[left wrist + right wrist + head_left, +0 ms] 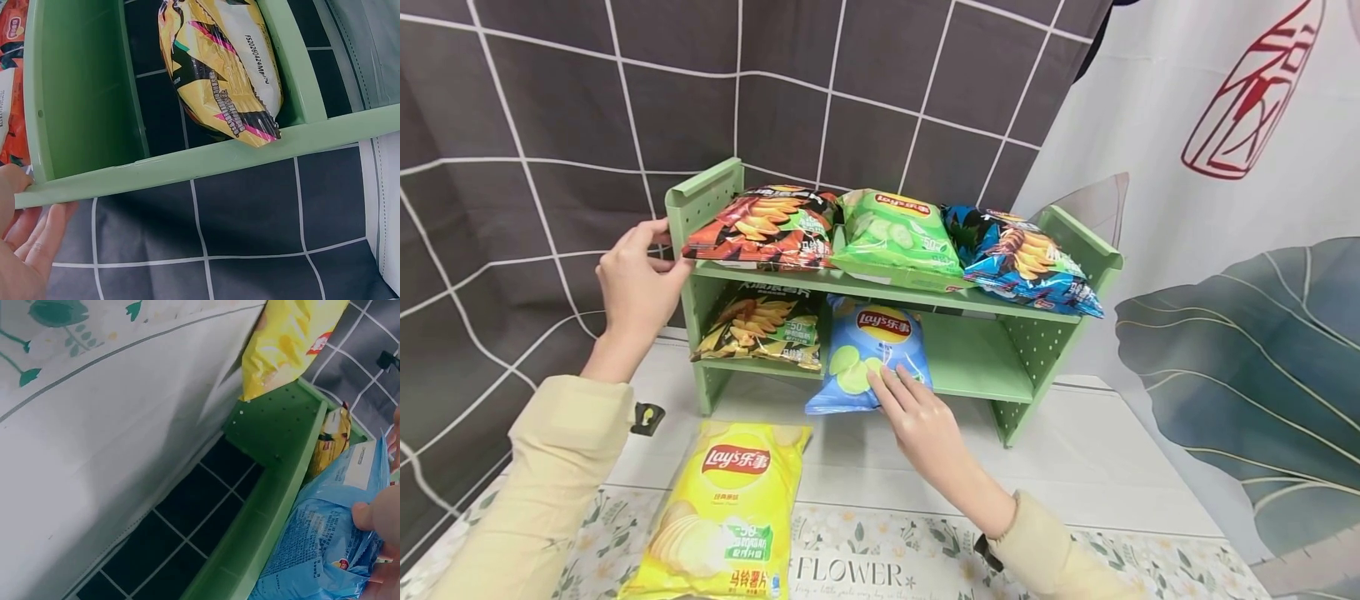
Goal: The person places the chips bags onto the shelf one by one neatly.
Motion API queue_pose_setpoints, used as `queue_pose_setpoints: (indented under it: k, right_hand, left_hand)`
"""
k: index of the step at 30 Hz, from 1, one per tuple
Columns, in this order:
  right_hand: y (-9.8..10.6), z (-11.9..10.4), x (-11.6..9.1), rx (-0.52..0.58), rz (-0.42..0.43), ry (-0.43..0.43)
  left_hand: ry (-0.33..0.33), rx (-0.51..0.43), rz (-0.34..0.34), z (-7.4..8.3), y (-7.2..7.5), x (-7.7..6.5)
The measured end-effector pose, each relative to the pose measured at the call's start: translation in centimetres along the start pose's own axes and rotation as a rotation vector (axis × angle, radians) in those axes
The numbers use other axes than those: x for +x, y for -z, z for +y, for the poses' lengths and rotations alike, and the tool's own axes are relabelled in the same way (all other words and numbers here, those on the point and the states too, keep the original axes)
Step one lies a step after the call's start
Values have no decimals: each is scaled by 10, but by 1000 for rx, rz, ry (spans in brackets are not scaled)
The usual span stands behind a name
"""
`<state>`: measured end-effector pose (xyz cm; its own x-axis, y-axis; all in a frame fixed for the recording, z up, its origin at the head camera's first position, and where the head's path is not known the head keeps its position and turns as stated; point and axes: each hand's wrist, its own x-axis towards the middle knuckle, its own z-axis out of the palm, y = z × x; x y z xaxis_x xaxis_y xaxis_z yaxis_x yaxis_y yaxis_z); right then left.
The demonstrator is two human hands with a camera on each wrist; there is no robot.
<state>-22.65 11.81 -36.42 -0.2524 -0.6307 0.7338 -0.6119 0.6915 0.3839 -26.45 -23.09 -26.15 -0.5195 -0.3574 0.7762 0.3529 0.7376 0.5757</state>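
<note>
My left hand (640,287) grips the left side panel of a green two-tier shelf (981,354), thumb in front and fingers behind its edge. My right hand (925,425) holds a blue Lay's chip bag (868,337), fingers on the front and, in the right wrist view, thumb (369,515) on the back. The bag leans on the lower tier, its bottom edge jutting past the front. To its left lies a black-and-gold chip bag (760,329). On the upper tier sit a red chip bag (767,221), a green chip bag (898,237) and a dark blue chip bag (1022,254).
A large yellow Lay's bag (722,508) lies on the table in front of the shelf. The floral cloth (865,542) runs along the table's front, printed with "FLOWER". Behind the shelf hangs a dark checked curtain (790,108); a pale patterned one (1247,358) hangs at the right.
</note>
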Motion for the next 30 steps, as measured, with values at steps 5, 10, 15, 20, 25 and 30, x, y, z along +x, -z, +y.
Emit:
queue_pose_setpoints:
  k: [5,10,15,20,25,30]
  right_hand:
    - [-5,3,2,43,-2,-40]
    - [-11,9,4,129,-38,-112]
    - [-16,12,6,218,-46,-165]
    - [-21,12,8,249,-34,-184]
    - [-25,11,10,214,-57,-197]
    - [-26,10,12,203,-74,-222]
  left_hand:
    - [2,1,1,0,0,0]
    - [2,1,2,0,0,0]
    - [13,3,-4,0,0,-1]
    - [10,1,1,0,0,-1]
    - [7,0,5,0,0,-1]
    - [9,0,2,0,-1,-1]
